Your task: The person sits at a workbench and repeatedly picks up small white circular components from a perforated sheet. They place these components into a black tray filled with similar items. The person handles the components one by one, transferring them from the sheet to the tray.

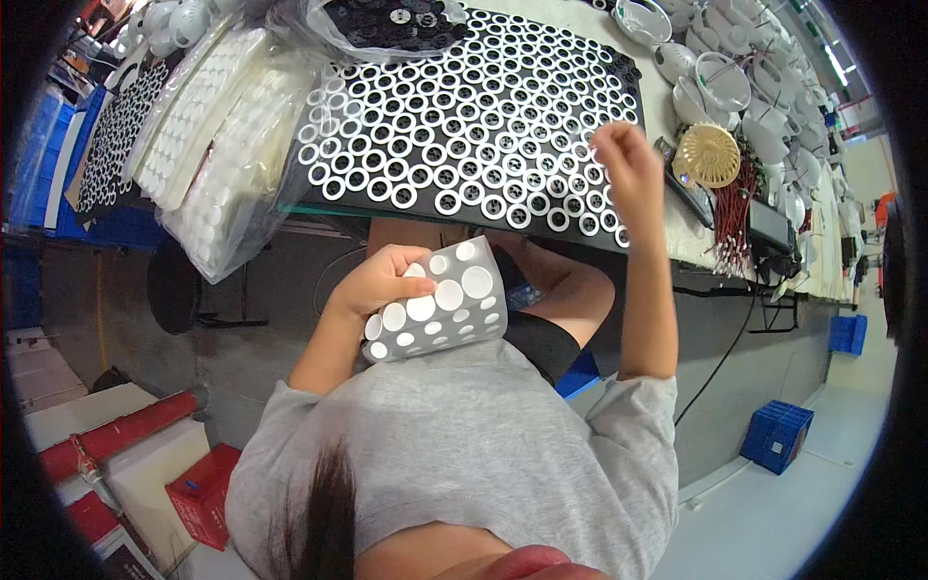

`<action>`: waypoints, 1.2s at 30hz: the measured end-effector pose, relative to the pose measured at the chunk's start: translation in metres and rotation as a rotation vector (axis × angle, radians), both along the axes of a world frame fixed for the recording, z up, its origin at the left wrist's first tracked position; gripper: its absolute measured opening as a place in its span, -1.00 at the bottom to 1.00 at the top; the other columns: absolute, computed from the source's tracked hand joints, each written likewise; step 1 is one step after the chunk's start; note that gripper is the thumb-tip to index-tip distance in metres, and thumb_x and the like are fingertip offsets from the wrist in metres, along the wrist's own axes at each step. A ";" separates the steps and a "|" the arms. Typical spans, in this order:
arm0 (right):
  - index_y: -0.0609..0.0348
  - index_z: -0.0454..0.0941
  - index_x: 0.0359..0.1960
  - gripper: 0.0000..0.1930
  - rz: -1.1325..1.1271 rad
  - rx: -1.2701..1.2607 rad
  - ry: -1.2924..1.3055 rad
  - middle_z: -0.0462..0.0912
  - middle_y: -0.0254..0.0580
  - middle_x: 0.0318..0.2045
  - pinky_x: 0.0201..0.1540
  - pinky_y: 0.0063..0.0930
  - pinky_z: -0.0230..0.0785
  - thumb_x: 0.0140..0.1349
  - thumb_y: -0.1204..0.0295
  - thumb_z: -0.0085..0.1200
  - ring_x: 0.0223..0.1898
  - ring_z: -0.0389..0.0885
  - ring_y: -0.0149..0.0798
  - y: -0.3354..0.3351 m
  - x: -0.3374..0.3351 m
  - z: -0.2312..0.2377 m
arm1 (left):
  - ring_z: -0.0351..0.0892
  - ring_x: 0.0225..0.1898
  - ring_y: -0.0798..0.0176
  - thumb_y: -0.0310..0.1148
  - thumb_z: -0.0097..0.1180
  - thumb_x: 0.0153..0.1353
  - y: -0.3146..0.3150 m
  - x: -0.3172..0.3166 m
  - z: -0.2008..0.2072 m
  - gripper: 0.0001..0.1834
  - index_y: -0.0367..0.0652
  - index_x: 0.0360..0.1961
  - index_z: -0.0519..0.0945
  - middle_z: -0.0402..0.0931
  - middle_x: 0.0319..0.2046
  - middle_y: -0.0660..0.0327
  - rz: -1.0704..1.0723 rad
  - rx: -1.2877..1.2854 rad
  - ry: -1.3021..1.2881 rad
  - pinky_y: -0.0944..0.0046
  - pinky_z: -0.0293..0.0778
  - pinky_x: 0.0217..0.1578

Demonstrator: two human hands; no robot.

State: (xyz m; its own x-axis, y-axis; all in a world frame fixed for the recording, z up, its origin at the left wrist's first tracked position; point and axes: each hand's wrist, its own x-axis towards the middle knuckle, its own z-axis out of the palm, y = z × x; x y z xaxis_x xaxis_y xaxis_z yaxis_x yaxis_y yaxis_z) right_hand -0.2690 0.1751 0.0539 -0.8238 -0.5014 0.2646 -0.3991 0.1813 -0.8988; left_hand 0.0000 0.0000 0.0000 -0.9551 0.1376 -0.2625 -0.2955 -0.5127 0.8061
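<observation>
A curled grey sheet of round white stickers (449, 295) is in my left hand (391, 280), its thumb pressed on the front face, close to my lap. My right hand (633, 169) is raised over the right side of the work board, its fingertips drawn together. Whatever is between those fingertips, if anything, is too small to make out. Beneath and beside it, many white rings with black centres (469, 193) lie in close rows on the dark board (367, 205).
Plastic bags of white round pieces (227, 164) lie left of the board. Behind it is an open bag of black parts (396, 21). To the right are a yellow fan (709, 155), red wires (735, 217) and white bowl-shaped housings (723, 79). A blue crate (776, 437) stands on the floor.
</observation>
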 end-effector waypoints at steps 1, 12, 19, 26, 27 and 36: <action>0.27 0.47 -0.43 -0.82 0.008 0.001 -0.002 0.47 -0.36 -0.58 -0.53 -0.74 0.17 0.05 0.38 0.01 -0.56 0.36 -0.56 -0.002 0.000 0.000 | 0.43 -0.45 0.52 -0.41 0.10 -0.02 0.002 0.002 0.003 -0.72 -0.36 -0.28 0.45 0.49 -0.43 0.24 0.018 0.027 -0.009 0.55 0.34 -0.43; 0.38 0.54 -0.44 -0.68 -0.444 0.320 0.216 0.55 -0.11 -0.62 -0.39 -0.48 0.29 -0.08 0.31 0.01 -0.55 0.47 -0.34 0.000 -0.172 -0.055 | 0.41 -0.46 0.54 -0.41 0.08 -0.01 -0.011 0.014 -0.010 -0.74 -0.37 -0.30 0.45 0.48 -0.44 0.27 0.064 0.060 0.047 0.56 0.32 -0.44; 0.31 0.50 -0.52 -0.81 -0.432 0.010 -0.274 0.38 -0.34 -0.72 -0.71 -0.60 0.02 -0.10 0.40 0.02 -0.77 0.22 -0.46 0.012 -0.194 -0.071 | 0.40 -0.46 0.55 -0.40 0.08 0.00 -0.011 0.016 -0.009 -0.73 -0.37 -0.30 0.45 0.48 -0.45 0.28 0.092 0.086 0.037 0.57 0.31 -0.46; 0.32 0.48 -0.69 -0.80 -0.513 0.169 -0.092 0.38 -0.31 -0.77 -0.67 -0.51 0.08 -0.19 0.39 0.05 -0.74 0.24 -0.43 0.011 -0.190 -0.073 | 0.39 -0.47 0.56 -0.41 0.08 -0.01 -0.013 0.012 -0.012 -0.75 -0.36 -0.32 0.45 0.47 -0.46 0.30 0.046 0.080 0.055 0.57 0.30 -0.46; 0.35 0.47 -0.71 -0.78 -0.536 0.212 -0.034 0.40 -0.28 -0.77 -0.65 -0.49 0.10 -0.20 0.38 0.06 -0.74 0.25 -0.41 0.009 -0.189 -0.072 | 0.39 -0.47 0.56 -0.41 0.08 -0.01 -0.013 0.012 -0.012 -0.75 -0.36 -0.32 0.45 0.47 -0.46 0.30 0.048 0.071 0.058 0.57 0.30 -0.46; 0.41 0.53 -0.53 -0.63 -0.631 0.437 0.082 0.53 0.19 -0.53 -0.21 -0.35 0.29 -0.19 0.24 0.00 -0.39 0.53 0.01 0.001 -0.188 -0.071 | 0.39 -0.47 0.56 -0.42 0.07 -0.01 -0.011 0.015 -0.009 -0.77 -0.35 -0.33 0.45 0.48 -0.46 0.30 0.067 0.080 0.032 0.57 0.30 -0.46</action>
State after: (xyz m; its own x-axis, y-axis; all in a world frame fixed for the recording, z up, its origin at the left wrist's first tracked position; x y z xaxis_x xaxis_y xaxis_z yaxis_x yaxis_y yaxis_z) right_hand -0.4569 0.1760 -0.0169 -0.9747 -0.0167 0.2227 -0.1644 0.7284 -0.6651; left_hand 0.0153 -0.0114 -0.0090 -0.9705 0.0926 -0.2228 -0.2334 -0.5938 0.7700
